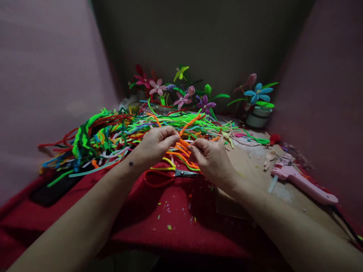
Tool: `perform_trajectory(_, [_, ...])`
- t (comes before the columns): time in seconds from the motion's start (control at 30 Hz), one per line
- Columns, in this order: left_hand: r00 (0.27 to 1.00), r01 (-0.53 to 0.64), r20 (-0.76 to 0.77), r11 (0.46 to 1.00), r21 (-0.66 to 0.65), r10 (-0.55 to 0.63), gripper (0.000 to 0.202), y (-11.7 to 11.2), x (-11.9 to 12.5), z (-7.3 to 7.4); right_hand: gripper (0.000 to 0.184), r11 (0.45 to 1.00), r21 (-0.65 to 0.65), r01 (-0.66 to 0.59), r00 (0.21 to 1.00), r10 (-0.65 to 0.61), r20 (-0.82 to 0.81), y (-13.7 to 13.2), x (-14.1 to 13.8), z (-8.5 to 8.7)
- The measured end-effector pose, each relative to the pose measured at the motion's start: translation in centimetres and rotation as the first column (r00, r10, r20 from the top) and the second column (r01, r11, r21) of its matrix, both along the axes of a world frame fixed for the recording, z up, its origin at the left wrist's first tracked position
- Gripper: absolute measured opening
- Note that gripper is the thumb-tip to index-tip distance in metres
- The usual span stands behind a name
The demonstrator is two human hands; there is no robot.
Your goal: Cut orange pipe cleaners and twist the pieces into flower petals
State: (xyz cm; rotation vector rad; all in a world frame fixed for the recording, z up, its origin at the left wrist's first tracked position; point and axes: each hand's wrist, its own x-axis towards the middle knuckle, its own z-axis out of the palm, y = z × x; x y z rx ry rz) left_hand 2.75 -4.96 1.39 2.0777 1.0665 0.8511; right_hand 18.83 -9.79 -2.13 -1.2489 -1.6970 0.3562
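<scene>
My left hand [157, 143] and my right hand [210, 158] meet over a red cloth [181, 215], both pinched on an orange pipe cleaner [184, 145] bent into loops between them. One end of it sticks up and away toward the pile. Just beyond my fingers lies a big heap of coloured pipe cleaners [119, 132], mostly green, orange and red. Red-handled scissors [167, 174] lie on the cloth right under my hands.
Finished pipe-cleaner flowers [181, 94] stand along the back wall, and a blue flower [258, 93] sits in a white jar [258, 116]. A pink glue gun [300, 182] rests on a cardboard sheet [255, 158] at right. A black flat object [53, 190] lies at left. Small scraps dot the cloth.
</scene>
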Motion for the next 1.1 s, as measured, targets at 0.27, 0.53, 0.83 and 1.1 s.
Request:
perform_trajectory(0.27, [0.984, 0.131, -0.134, 0.986, 0.1, -0.118, 0.023, -0.5, 0.4, 0.1, 0.021, 0.832, 0.553, 0.036, 0.905, -0.263, 0.336, 0.3, 1.0, 0.9])
perform_trajectory(0.53, [0.997, 0.065, -0.052, 0.996, 0.059, -0.062, 0.021, -0.6, 0.7, -0.1, 0.019, 0.993, -0.093, -0.078, 0.997, 0.077, -0.018, -0.1, 0.8, 1.6])
perform_trajectory(0.83, [1.0, -0.023, 0.002, 0.972, 0.233, 0.023, 0.019, -0.7, 0.9, -0.4, 0.014, 0.933, -0.333, -0.137, 0.967, 0.052, -0.251, -0.1, 0.6, 2.3])
perform_trajectory(1.1, [0.998, 0.044, 0.043, 0.994, -0.101, -0.04, 0.022, -1.4, 0.8, 0.2, 0.013, 0.921, -0.324, -0.218, 0.923, 0.087, -0.376, -0.2, 0.3, 2.0])
